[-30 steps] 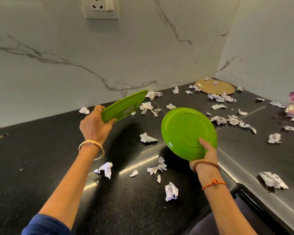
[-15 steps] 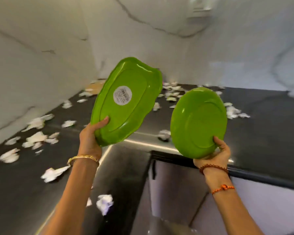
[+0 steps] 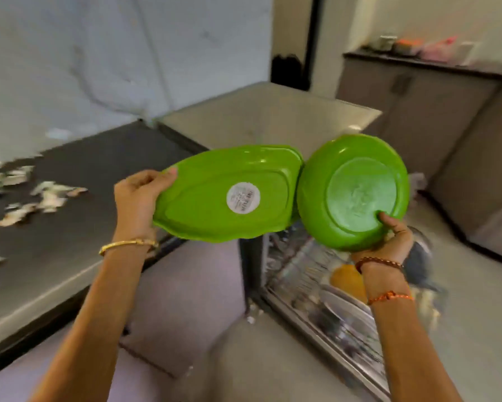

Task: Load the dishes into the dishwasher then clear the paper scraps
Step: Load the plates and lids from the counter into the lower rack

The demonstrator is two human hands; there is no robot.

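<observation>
Blurred steel wires of the dishwasher rack (image 3: 316, 291) sit below, partly hidden by both green dishes; its contents are hard to make out. Left hand (image 3: 139, 198) grips the oval plate (image 3: 215, 198), right hand (image 3: 389, 242) grips the round plate (image 3: 351, 192), undersides showing, rims touching. White sticker (image 3: 243, 197) is unreadable. Paper scraps (image 3: 26, 195) litter the black counter (image 3: 70, 242).

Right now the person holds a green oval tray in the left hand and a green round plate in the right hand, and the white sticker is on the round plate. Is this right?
Not quite. In the head view the white sticker is on the oval tray gripped by the left hand, not on the round plate held by the right hand. The rest is right.
</observation>
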